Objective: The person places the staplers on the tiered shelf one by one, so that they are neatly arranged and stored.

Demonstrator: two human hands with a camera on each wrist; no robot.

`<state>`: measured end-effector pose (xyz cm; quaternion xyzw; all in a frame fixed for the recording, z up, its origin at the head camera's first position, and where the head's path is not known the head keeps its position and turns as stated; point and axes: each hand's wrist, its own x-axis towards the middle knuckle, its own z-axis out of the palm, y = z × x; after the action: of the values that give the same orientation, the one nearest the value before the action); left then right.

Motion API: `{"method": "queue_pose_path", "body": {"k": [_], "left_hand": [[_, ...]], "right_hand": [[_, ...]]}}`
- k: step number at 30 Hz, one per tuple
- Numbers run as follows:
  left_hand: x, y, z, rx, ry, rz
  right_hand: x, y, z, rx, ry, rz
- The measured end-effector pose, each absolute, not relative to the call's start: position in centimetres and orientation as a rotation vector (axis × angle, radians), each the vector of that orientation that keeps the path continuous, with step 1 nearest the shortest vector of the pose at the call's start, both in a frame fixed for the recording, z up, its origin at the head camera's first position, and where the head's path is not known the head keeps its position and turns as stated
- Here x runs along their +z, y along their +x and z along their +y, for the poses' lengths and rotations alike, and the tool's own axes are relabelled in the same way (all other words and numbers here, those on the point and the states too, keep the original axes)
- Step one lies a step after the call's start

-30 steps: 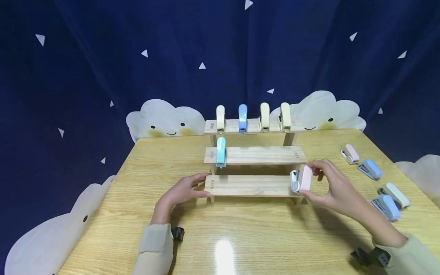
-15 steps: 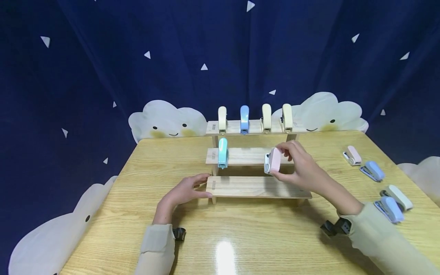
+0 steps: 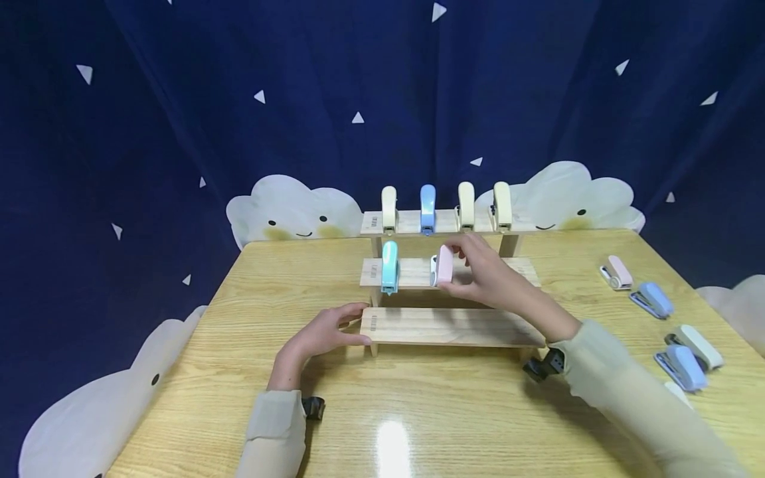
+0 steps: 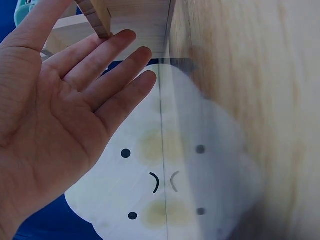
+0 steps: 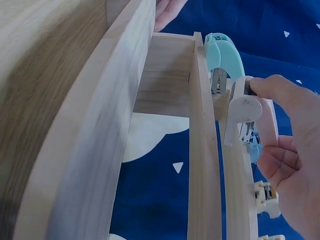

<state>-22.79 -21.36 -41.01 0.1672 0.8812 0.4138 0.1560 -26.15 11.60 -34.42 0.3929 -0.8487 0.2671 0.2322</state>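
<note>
My right hand (image 3: 487,275) pinches a pink-and-white stapler (image 3: 443,265) between thumb and fingers. It is at the middle tier of a three-tier wooden shelf (image 3: 454,325), just right of a turquoise stapler (image 3: 390,265) standing there. The right wrist view shows the pink stapler (image 5: 269,122) upright, with its white base toward the camera. At the left end of the lowest tier, my left hand (image 3: 323,332) rests with thumb and fingers spread around the edge. In the left wrist view its fingers (image 4: 107,62) are nearly straight, with the fingertips right at the wood.
On the top tier stand three cream staplers and a blue stapler (image 3: 427,209). To the right on the table lie another pink stapler (image 3: 618,272), two light blue staplers (image 3: 654,299) and a white stapler (image 3: 696,345). A navy curtain (image 3: 311,86) hangs behind the table.
My right hand has carried the pink stapler leftward and away from me, from the lowest tier's right end to the middle tier beside the turquoise stapler. The left hand has stayed at the shelf.
</note>
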Motion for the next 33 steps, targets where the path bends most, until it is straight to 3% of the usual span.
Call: {"method": "queue_pose_path", "body": {"k": [33], "left_hand": [[-41.2, -22.9, -21.5, 1.198, 0.457, 2.524]], "right_hand": [[-33.4, -28.1, 9.7, 0.641, 1.135, -2.619]]}}
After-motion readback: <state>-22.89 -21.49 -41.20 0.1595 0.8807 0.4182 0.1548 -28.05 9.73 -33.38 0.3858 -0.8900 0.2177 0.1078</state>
